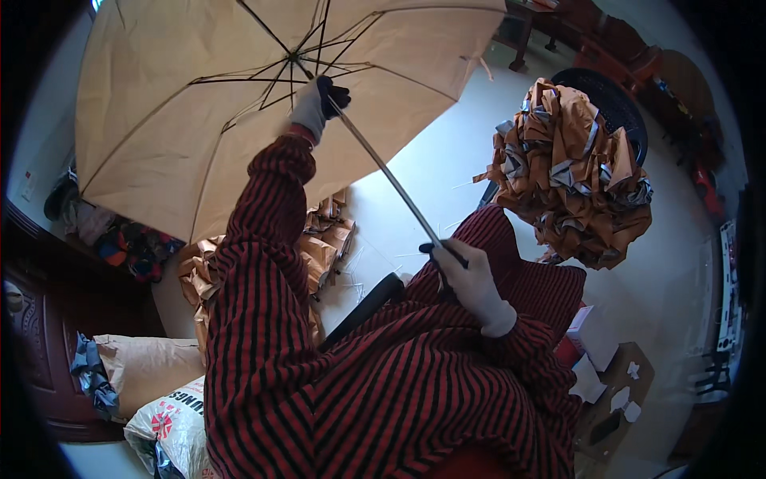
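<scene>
A tan umbrella [159,104] is spread wide in the upper left, its dark ribs and the underside of its canopy toward me. My left hand [321,104], in a pale glove with dark fingertips, is closed around the metal shaft just below where the ribs meet. Lower down, my right hand [472,287], gloved alike, is closed on the other end of the shaft. The shaft slants from upper left to lower right between my hands. What the right palm covers is hidden.
A big heap of crumpled brown, grey-lined bundles [570,172] rises at right against a black basket [622,112]. More brown bundles [323,247] lie beneath the canopy. Stuffed sacks [155,367] stand lower left. A white box [594,339] and a low board [638,383] are at lower right.
</scene>
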A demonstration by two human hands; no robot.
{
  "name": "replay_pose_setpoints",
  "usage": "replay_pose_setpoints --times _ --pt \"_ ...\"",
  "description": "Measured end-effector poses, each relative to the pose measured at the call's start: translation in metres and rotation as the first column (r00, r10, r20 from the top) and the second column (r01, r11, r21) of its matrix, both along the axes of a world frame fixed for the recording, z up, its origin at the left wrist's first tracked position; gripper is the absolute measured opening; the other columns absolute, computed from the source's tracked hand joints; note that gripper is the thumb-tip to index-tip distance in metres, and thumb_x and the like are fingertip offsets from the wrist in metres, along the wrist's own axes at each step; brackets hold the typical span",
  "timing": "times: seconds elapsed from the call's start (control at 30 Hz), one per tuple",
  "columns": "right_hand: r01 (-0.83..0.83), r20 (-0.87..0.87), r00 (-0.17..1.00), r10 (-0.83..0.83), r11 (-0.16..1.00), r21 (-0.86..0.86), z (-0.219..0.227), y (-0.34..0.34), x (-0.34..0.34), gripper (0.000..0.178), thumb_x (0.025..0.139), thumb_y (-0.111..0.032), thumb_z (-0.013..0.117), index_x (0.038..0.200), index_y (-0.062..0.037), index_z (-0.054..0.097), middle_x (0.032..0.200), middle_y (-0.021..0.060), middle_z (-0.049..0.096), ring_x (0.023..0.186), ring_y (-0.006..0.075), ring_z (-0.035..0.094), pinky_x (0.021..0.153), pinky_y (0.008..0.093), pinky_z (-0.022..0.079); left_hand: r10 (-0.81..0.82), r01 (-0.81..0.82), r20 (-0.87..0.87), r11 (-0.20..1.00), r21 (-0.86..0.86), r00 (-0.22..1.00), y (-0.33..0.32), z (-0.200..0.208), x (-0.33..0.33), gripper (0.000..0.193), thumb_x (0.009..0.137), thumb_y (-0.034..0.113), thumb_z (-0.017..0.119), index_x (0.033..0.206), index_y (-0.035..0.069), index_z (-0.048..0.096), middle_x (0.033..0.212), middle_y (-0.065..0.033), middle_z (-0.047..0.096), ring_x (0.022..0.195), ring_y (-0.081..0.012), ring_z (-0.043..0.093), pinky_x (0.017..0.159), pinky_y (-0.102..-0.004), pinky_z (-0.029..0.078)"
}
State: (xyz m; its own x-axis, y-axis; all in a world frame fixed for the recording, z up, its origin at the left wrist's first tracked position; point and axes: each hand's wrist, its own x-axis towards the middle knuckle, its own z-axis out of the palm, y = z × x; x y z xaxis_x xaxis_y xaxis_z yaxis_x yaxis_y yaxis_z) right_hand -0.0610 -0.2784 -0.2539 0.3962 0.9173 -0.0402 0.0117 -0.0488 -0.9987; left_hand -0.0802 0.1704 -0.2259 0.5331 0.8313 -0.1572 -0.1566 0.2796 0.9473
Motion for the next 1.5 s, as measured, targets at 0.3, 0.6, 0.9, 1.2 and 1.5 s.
replay_pose_setpoints --times 0.3,0.6,0.9,1.2,1.5 --pt "0.132 0.227 0.965 -0.134 0.991 0.023 -0.04 0.042 0.016 0.026 0.094 -0.019 0.054 0.102 0.0031 0.066 0.06 -0.0005 0.051 0.053 0.0047 0.047 0.048 0.0223 0.034 -0.262 0.281 0.14 0.949 -0.14 0.955 -0.099 -0.073 0.01 0.048 0.094 0.04 0.042 0.097 -0.004 0.062 0.087 -0.0202 0.067 0.075 -0.0326 0.066 0.067 -0.0393 0.056" --pt "0.206 -0.042 0.978 -0.204 0.976 0.063 -0.066 -0.01 0.022 0.029 0.098 -0.017 0.047 0.104 0.0053 0.065 0.054 -0.0009 0.047 0.043 0.007 0.043 0.045 0.022 0.036 -0.526 0.506 0.117 0.847 0.165 0.842 -0.174 -0.095 -0.028 0.043 0.097 0.039 0.048 0.118 0.003 0.059 0.095 -0.0091 0.067 0.089 -0.0224 0.066 0.073 -0.0308 0.054" --pt "0.23 0.067 0.972 -0.225 0.97 -0.077 -0.065 -0.095 0.073 0.027 0.097 -0.014 0.049 0.109 0.0052 0.064 0.054 -0.0022 0.045 0.044 0.0049 0.041 0.045 0.0211 0.037 0.093 -0.032 0.1 0.867 -0.497 0.991 -0.11 -0.173 -0.166 0.051 0.095 0.019 0.055 0.14 0.005 0.035 0.115 -0.006 0.061 0.102 -0.0232 0.06 0.093 -0.0437 0.047" --pt "-0.152 0.308 0.915 0.26 0.93 -0.334 -0.085 -0.076 0.056 0.025 0.096 -0.015 0.052 0.113 -0.0009 0.064 0.072 0.0001 0.061 0.061 0.0083 0.057 0.055 0.025 0.045 -0.025 -0.024 0.484 0.995 0.094 0.875 -0.123 -0.195 -0.054 0.037 0.096 0.021 0.049 0.129 0.005 0.047 0.112 -0.0072 0.06 0.11 -0.0197 0.053 0.093 -0.039 0.046" --pt "0.793 -0.083 0.59 -0.803 0.557 0.245 -0.086 -0.096 0.089 0.059 0.103 -0.043 0.023 0.14 -0.0008 0.04 0.132 0.0115 0.053 0.123 0.0198 0.05 0.105 0.0339 0.038 0.286 0.43 -0.622 0.515 0.741 0.729 -0.075 -0.205 -0.07 0.025 0.09 0.026 0.056 0.097 0.002 0.061 0.095 -0.0125 0.065 0.088 -0.0242 0.063 0.073 -0.0373 0.05"
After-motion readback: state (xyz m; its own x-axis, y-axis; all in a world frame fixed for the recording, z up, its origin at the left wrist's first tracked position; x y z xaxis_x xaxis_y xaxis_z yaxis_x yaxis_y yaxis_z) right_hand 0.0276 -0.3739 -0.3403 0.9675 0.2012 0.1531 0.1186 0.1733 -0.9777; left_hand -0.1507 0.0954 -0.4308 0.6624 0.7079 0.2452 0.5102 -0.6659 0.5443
